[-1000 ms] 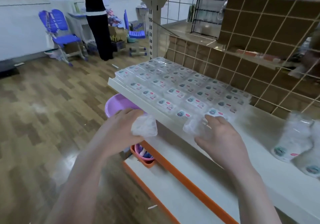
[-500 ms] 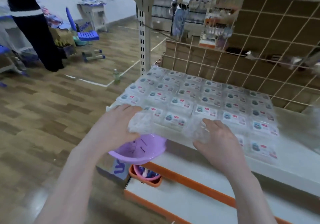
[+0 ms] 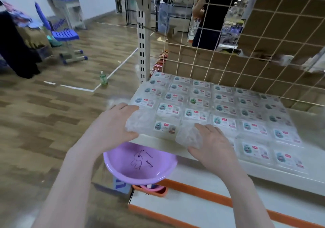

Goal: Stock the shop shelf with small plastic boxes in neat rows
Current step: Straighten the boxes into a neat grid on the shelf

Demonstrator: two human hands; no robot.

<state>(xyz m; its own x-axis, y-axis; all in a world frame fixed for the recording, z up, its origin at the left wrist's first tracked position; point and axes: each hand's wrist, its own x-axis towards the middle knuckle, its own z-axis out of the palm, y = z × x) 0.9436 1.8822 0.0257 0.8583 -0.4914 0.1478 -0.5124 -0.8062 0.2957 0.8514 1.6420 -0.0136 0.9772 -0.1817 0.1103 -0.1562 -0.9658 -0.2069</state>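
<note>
Left hand (image 3: 112,124) and right hand (image 3: 212,143) each grip a clear box (image 3: 139,122) at the shelf (image 3: 193,154) edge (fingers curled around them); careless placement could skew neat rows.

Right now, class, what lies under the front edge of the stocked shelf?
A purple basin sits under the shelf edge. Beneath it, an orange tub peeks out, its contents mostly hidden.

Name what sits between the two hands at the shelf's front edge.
In the head view, one labelled box lies between the left hand and right hand, each gripping a clear box.
</note>
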